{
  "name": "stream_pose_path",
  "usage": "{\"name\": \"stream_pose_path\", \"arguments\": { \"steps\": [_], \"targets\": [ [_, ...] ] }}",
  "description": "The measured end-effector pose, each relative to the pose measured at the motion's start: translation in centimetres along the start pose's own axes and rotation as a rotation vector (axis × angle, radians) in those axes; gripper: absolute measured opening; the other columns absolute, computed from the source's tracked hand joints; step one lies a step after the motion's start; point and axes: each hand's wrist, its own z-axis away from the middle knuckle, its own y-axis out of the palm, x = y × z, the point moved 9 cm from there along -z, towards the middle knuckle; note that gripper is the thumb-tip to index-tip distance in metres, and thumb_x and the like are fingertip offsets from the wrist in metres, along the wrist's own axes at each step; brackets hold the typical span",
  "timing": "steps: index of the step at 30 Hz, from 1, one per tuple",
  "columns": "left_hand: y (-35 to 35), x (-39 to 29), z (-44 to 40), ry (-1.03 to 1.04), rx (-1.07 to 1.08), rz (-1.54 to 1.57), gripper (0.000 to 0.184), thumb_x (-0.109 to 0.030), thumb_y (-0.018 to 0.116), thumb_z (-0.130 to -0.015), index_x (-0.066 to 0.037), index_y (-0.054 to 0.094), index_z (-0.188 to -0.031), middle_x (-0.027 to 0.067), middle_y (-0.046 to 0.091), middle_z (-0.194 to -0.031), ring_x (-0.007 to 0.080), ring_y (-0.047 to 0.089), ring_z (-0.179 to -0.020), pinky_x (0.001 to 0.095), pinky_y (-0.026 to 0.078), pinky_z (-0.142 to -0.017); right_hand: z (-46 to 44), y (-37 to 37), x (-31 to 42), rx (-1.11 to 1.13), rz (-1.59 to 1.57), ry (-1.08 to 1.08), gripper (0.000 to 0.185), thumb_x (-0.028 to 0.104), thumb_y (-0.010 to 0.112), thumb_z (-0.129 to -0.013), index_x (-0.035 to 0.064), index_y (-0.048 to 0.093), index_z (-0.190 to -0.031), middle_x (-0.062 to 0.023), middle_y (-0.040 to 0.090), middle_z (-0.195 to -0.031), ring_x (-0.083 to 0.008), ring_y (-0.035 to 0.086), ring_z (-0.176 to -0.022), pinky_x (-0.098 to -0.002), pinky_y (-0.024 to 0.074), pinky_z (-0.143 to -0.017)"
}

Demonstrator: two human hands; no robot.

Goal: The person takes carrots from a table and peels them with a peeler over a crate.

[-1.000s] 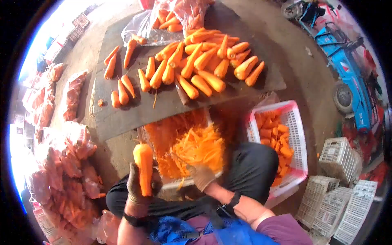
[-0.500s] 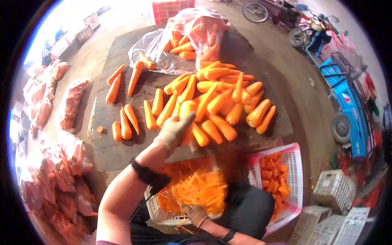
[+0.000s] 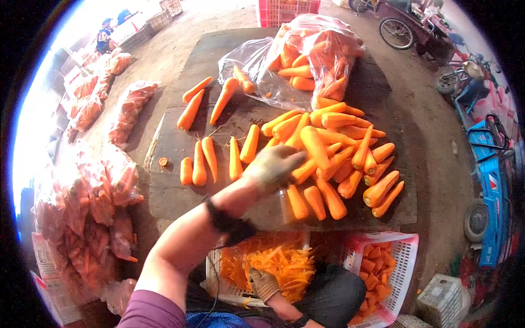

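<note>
The left hand (image 3: 273, 167), wrapped around a peeled carrot (image 3: 315, 148) a second ago, has reached out over the heap of carrots (image 3: 331, 198) and let go, the peeled one now lying across the top.

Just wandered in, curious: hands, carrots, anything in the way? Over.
Left hand at carrots. Right hand by peelings. Carrots spread on board. No obstruction seen.

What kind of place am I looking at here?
Probably a carrot-handling shed or yard: loose carrots on a board, bagged carrots on the ground, and a crate of cut chunks.
</note>
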Motion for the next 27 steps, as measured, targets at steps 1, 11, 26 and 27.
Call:
{"name": "stream_pose_path", "arguments": {
  "steps": [1, 11, 26, 27],
  "targets": [
    [-2.1, -0.6, 2.2, -0.019, -0.075, 0.086, 0.027, -0.021, 0.059, -0.085, 0.002, 0.062, -0.099, 0.0047, 0.063, -0.079, 0.0126, 0.058, -0.061, 0.0266, 0.049, -0.055, -0.1, -0.1, 0.1, 0.006, 0.050, -0.006, 0.042, 0.040, 0.053, -0.088, 0.0004, 0.059, -0.074, -0.0049, 0.054, -0.059, -0.0141, 0.048, -0.050, -0.0305, 0.0402, -0.050],
    [-23.3, 5.4, 5.3, -0.068, -0.621, -1.103, 0.030, -0.029, 0.061, -0.076, -0.007, 0.063, -0.096, 0.0185, 0.063, -0.086, 0.0322, 0.063, -0.082, 0.0383, 0.049, -0.071, 0.9, 0.0, 2.3, 0.116, -0.102, 0.159, 0.044, 0.043, 0.051, -0.087, 0.0017, 0.056, -0.072, -0.0081, 0.048, -0.057, -0.0191, 0.046, -0.052, -0.0323, 0.0371, -0.052],
    [-18.3, 10.9, 5.9, -0.394, -0.566, -1.053, 0.034, -0.022, 0.056, -0.081, 0.000, 0.057, -0.107, 0.0227, 0.062, -0.100, 0.0336, 0.060, -0.098, 0.0389, 0.049, -0.079, 3.6, 4.5, -2.3, 0.219, 0.326, 0.040, 0.032, 0.030, 0.040, -0.090, 0.0030, 0.057, -0.095, -0.0208, 0.062, -0.088, -0.0373, 0.059, -0.075, -0.0455, 0.0462, -0.065],
    [-18.4, 11.0, 5.9, -0.376, -0.533, -1.035, 0.039, -0.023, 0.063, -0.074, 0.000, 0.057, -0.105, 0.0203, 0.063, -0.099, 0.0323, 0.061, -0.096, 0.0366, 0.049, -0.078, 3.9, 4.8, -3.2, 0.228, 0.338, -0.011, 0.033, 0.031, 0.040, -0.090, 0.0035, 0.057, -0.095, -0.0215, 0.061, -0.089, -0.0377, 0.059, -0.076, -0.0458, 0.0463, -0.066]
  ]
}}
